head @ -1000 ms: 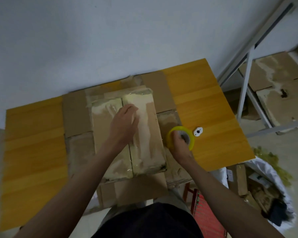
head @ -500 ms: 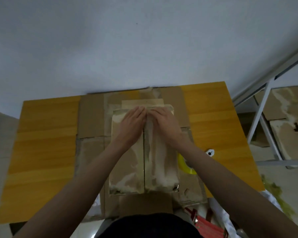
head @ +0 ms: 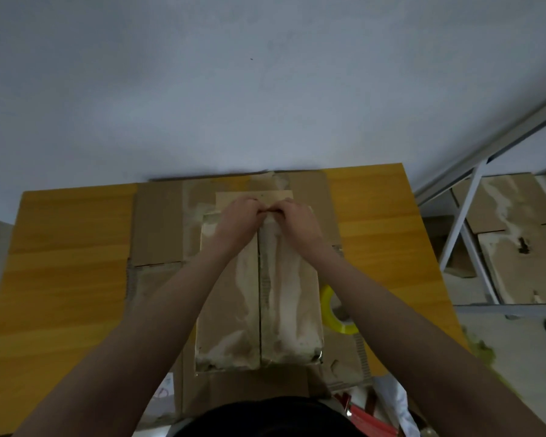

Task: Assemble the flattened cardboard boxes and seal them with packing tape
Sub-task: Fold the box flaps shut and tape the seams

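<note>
My box (head: 259, 298) sits in the middle of the bench (head: 70, 247), on top of flattened cardboard (head: 158, 222), with its two top flaps closed and the seam running away from me. Both hands are at the far end of that seam: my left hand (head: 238, 220) and right hand (head: 297, 223) have their fingers curled down over the far edge, fingertips meeting. I judge they are pinching a tape end there, but the tape itself is too clear to see, so I cannot tell for sure.

The risks I see: if I press unevenly, the strip could wrinkle or run off the seam, leaving the flaps free to spring open. Leaning hard on the far edge may slide the box on the loose cardboard. The tape roll (head: 336, 313) lies just beside my right forearm, and a careless elbow could knock it off the bench.
</note>
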Available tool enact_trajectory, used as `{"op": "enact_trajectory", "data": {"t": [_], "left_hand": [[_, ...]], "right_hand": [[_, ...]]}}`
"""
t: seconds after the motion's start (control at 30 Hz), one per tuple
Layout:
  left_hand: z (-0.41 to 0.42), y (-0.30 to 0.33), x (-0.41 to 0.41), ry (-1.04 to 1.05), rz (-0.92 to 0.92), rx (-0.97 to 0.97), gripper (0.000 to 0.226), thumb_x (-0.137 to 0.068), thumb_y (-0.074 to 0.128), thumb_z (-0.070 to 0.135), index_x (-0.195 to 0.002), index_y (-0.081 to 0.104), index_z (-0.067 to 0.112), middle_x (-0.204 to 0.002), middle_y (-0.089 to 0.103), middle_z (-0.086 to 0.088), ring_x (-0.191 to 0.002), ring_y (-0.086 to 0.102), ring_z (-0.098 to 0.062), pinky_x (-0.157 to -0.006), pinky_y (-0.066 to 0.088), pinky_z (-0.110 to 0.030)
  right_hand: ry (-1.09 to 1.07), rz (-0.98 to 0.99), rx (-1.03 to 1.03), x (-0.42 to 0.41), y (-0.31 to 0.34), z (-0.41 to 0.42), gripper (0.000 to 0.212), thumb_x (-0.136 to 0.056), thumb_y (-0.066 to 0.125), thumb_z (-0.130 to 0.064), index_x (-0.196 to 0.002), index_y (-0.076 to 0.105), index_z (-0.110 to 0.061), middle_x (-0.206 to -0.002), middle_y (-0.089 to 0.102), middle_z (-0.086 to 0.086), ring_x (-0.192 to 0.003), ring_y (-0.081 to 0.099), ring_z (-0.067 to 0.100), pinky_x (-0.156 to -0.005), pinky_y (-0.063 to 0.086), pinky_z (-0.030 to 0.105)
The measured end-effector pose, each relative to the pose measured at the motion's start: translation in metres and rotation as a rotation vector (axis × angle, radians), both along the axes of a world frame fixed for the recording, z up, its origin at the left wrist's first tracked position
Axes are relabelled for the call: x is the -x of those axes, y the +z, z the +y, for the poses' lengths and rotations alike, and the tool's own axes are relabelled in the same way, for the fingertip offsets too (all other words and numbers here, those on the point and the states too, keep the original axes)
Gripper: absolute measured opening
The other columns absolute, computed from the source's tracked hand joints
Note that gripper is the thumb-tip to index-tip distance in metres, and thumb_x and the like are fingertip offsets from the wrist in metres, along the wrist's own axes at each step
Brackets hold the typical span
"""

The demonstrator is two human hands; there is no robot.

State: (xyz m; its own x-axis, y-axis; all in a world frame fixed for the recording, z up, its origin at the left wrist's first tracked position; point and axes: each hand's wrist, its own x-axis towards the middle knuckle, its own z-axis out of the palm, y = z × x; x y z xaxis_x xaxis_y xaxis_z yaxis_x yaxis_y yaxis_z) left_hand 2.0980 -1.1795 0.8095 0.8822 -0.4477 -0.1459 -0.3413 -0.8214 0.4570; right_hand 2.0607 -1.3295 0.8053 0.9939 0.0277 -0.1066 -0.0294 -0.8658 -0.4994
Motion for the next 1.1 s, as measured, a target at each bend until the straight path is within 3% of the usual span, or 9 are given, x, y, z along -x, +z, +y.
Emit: {"op": "enact_trajectory", "data": {"t": [0.1,0.3,0.43,0.5,0.63,0.77,0.83,0.93,1.1], "left_hand": [[0.004,0.005,-0.011,0.028,0.070,0.011,0.014,-0.092,0.065,0.020,-0.086,0.077,0.018,-0.095,0.073,-0.009,-0.092,0.066,-0.027,-0.076,0.051,-0.040],[0.036,0.004,-0.024,0.122,0.110,0.046,0.011,-0.087,0.074,0.019,-0.095,0.081,0.016,-0.096,0.077,-0.003,-0.091,0.069,-0.020,-0.079,0.054,-0.035],[0.060,0.002,-0.023,0.161,0.047,0.051,0.010,-0.086,0.075,0.016,-0.094,0.081,0.014,-0.094,0.076,-0.005,-0.087,0.068,-0.020,-0.074,0.050,-0.029],[0.070,0.002,-0.023,0.174,0.016,0.034,0.010,-0.086,0.075,0.018,-0.094,0.081,0.014,-0.094,0.076,-0.005,-0.086,0.068,-0.020,-0.074,0.051,-0.030],[0.093,-0.001,-0.017,0.276,-0.002,0.025,0.012,-0.088,0.073,0.022,-0.096,0.081,0.016,-0.098,0.076,-0.003,-0.089,0.068,-0.020,-0.077,0.054,-0.034],[0.103,-0.012,-0.001,0.505,0.018,0.205,0.015,-0.090,0.071,0.021,-0.103,0.080,0.017,-0.099,0.077,-0.004,-0.083,0.067,-0.011,-0.075,0.052,-0.024],[0.099,-0.017,0.010,0.643,0.047,0.334,0.018,-0.092,0.070,0.020,-0.108,0.078,0.016,-0.104,0.077,-0.004,-0.086,0.066,-0.006,-0.079,0.053,-0.020],[0.091,-0.022,0.025,0.745,0.101,0.464,0.024,-0.097,0.064,0.019,-0.118,0.073,0.015,-0.114,0.074,-0.004,-0.102,0.069,-0.016,-0.097,0.054,-0.034],[0.078,-0.027,0.041,0.757,0.158,0.490,0.036,-0.105,0.048,0.021,-0.139,0.059,0.018,-0.130,0.066,-0.007,-0.119,0.061,-0.024,-0.105,0.046,-0.036]], "right_hand": [[-0.054,0.060,-0.069,-0.006,0.002,-0.004,0.021,-0.098,0.057,-0.018,-0.108,0.075,-0.019,-0.108,0.073,0.000,-0.099,0.066,0.019,-0.079,0.054,0.037],[-0.220,0.079,-0.147,-0.006,-0.001,-0.030,0.017,-0.094,0.063,-0.012,-0.093,0.079,-0.015,-0.096,0.076,-0.001,-0.089,0.067,0.013,-0.076,0.056,0.034],[-0.299,0.064,-0.218,-0.001,-0.005,-0.045,0.016,-0.092,0.065,-0.009,-0.096,0.080,-0.011,-0.098,0.077,0.004,-0.087,0.064,0.007,-0.066,0.040,0.006],[-0.332,0.063,-0.250,0.001,-0.008,-0.046,0.017,-0.092,0.065,-0.008,-0.100,0.079,-0.010,-0.101,0.076,0.005,-0.089,0.065,0.008,-0.067,0.036,0.000],[-0.414,0.049,-0.292,0.004,-0.012,-0.044,0.019,-0.093,0.063,-0.005,-0.104,0.078,-0.008,-0.106,0.076,0.006,-0.101,0.067,0.016,-0.083,0.041,0.009],[-0.527,0.031,-0.345,0.008,-0.014,-0.039,0.020,-0.095,0.061,-0.004,-0.107,0.077,-0.006,-0.107,0.075,0.009,-0.089,0.065,0.013,-0.070,0.037,-0.005],[-0.578,0.011,-0.386,0.013,-0.015,-0.034,0.023,-0.097,0.058,-0.003,-0.111,0.076,-0.005,-0.111,0.074,0.009,-0.097,0.067,0.015,-0.076,0.037,-0.004],[-0.627,0.004,-0.453,0.021,-0.016,-0.026,0.029,-0.099,0.051,0.000,-0.118,0.072,-0.004,-0.119,0.071,0.009,-0.112,0.065,0.019,-0.088,0.039,0.009],[-0.656,0.002,-0.494,0.032,-0.018,-0.014,0.037,-0.103,0.043,-0.003,-0.133,0.062,-0.012,-0.124,0.068,0.007,-0.111,0.063,0.021,-0.085,0.042,0.015]]}}
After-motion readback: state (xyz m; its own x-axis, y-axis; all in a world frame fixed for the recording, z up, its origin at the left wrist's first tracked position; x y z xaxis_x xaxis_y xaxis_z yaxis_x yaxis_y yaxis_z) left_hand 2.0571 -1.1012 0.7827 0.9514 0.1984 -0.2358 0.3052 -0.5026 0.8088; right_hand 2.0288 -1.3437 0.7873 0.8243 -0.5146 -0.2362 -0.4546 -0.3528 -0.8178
